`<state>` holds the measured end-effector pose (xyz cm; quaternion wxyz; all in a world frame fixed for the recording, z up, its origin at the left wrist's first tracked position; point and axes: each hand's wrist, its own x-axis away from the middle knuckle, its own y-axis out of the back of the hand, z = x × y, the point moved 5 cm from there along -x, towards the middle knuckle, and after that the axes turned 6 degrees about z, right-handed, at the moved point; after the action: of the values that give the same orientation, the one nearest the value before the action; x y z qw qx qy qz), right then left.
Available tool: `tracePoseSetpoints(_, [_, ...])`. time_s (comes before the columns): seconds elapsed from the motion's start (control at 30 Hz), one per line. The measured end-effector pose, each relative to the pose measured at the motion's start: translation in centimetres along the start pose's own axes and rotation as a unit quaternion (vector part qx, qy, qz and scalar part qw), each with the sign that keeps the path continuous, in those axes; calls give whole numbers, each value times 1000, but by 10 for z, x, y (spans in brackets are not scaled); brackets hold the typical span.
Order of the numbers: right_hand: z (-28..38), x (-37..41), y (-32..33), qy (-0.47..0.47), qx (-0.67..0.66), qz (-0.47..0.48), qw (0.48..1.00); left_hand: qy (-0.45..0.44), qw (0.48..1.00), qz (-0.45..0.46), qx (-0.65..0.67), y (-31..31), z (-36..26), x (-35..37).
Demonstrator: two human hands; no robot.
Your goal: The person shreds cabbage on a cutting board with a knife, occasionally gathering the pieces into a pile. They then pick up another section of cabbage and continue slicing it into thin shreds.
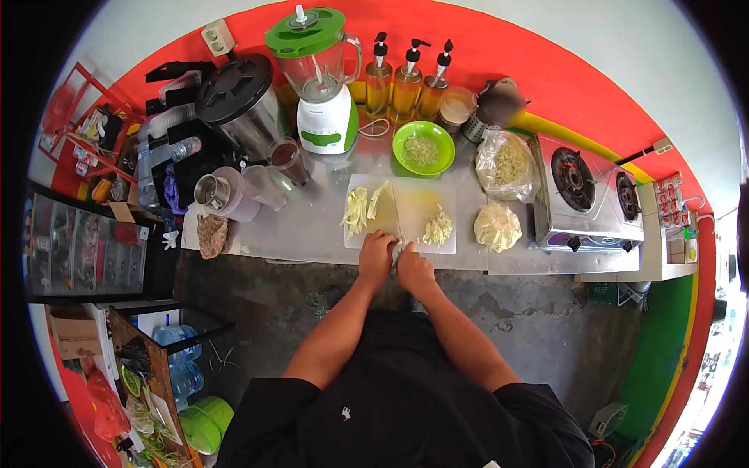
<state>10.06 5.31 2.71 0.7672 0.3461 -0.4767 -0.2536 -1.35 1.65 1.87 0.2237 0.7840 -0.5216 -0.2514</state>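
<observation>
A white cutting board (398,191) lies at the front edge of the steel counter. My left hand (378,253) is closed at the board's front edge, its curled fingers pressing on cabbage that they mostly hide. Beside it, my right hand (415,267) is closed round a knife (395,256), with only part of the blade showing between the hands. Small cut bits lie by the blade. Pale cabbage leaf strips (356,209) rest on the board's left side, and a pile of chopped cabbage (438,228) on its right.
A green bowl (437,164) of chopped cabbage stands behind the board. Right of it are a plastic bag (507,168) of shreds, a cabbage head (497,227) and a gas stove (589,222). A blender (326,117), pump bottles (406,84) and a steel container (234,101) line the back.
</observation>
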Motion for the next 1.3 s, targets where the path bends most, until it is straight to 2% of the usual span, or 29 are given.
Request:
tracePoseSetpoints(0.13, [-1, 0, -4, -12, -26, -4, 1000, 15, 1000, 9, 7, -2, 5, -3])
tracePoseSetpoints(0.3, [3, -7, 6, 17, -9, -3, 1000, 24, 999, 37, 9, -1, 6, -7])
tracePoseSetpoints(0.5, [0, 1, -1, -4, -44, -2, 999, 44, 998, 45, 14, -2, 6, -8])
tracePoseSetpoints(0.63, [2, -6, 9, 11, -64, -18, 998, 21, 997, 69, 3, -4, 7, -11])
tracePoseSetpoints(0.73, [-1, -6, 4, 11, -50, -27, 998, 6, 998, 65, 22, -2, 4, -13])
tracePoseSetpoints(0.8, [-1, 2, -5, 19, -2, -16, 1000, 45, 996, 78, 20, -5, 8, -13])
tracePoseSetpoints(0.93, [0, -4, -3, 19, -15, -28, 999, 48, 996, 65, 46, -7, 11, -13])
tracePoseSetpoints(1.03, [2, -7, 1, 37, -29, -47, 998, 13, 997, 67, 34, -6, 13, -13])
tracePoseSetpoints(1.13, [2, 0, -2, 29, 1, -46, 999, 29, 995, 82, 41, -8, 16, -14])
tracePoseSetpoints(1.3, [3, -1, 0, 8, -30, -23, 999, 41, 997, 64, 33, -7, 14, -12])
